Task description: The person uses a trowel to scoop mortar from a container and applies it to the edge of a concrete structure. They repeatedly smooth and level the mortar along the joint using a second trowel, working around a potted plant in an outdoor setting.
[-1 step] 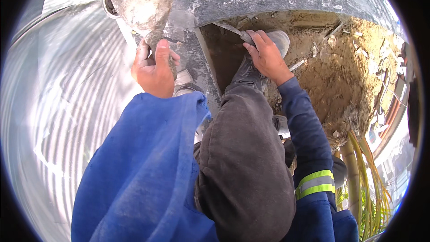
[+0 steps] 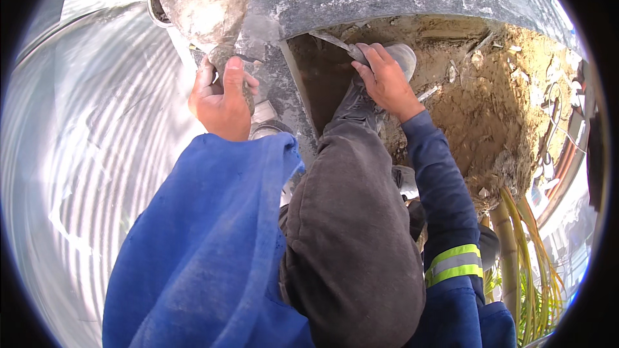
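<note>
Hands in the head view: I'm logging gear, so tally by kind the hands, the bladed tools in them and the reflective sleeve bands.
Hands: 2 (left hand, right hand)
Bladed tools: 2 (broad scraper in the left, narrower-looking tool in the right)
Reflective band: 1
Total: 5

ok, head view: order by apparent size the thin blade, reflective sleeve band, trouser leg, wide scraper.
1. Trouser leg
2. Wide scraper, in left hand
3. Reflective sleeve band
4. Thin blade, handle in right hand
</note>
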The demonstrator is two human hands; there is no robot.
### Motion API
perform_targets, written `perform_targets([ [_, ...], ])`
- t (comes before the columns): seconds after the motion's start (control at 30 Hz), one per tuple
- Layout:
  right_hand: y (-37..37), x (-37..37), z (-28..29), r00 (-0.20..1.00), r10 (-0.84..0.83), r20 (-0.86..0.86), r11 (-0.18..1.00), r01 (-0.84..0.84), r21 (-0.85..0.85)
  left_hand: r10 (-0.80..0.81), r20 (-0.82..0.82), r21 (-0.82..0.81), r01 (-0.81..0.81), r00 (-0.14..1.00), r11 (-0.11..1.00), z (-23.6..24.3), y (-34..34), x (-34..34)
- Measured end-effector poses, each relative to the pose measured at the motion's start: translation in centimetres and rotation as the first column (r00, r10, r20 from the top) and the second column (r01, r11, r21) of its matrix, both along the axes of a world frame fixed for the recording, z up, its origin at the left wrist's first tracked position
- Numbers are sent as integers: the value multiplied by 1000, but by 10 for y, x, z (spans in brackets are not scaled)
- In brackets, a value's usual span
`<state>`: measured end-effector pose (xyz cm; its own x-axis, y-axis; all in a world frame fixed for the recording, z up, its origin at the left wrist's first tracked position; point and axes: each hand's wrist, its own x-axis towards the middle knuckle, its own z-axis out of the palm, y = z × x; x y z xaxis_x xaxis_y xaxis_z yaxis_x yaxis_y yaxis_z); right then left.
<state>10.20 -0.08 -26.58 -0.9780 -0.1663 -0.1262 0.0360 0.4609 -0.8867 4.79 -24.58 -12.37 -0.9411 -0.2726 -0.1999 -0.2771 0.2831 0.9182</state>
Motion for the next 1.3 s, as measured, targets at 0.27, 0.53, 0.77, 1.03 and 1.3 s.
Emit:
perform_targets([
  [0.27, 34, -9, -2, 991, 38, -125, 998, -30, 58, -4, -21, 21, 5, 1000, 1000, -3, -1, -3],
  [0.53, 58, -9, 5, 999, -4, -53, 998, 7, 63, -5, 9, -19, 5, 1000, 1000, 1, 2, -3],
  [0.77, 91, -7, -3, 991, -43, -129, 994, 56, 97, 7, 48, -41, -5, 999, 999, 0, 6, -2],
  [1.03, 126, -3, -3, 989, -88, -118, 986, 103, 131, -12, 29, -36, 13, 1000, 999, -3, 7, -1],
  [1.3, 167, 1, -3, 984, -155, -88, 972, 167, 163, -2, 73, -23, 4, 997, 1000, -6, 5, -2],
])
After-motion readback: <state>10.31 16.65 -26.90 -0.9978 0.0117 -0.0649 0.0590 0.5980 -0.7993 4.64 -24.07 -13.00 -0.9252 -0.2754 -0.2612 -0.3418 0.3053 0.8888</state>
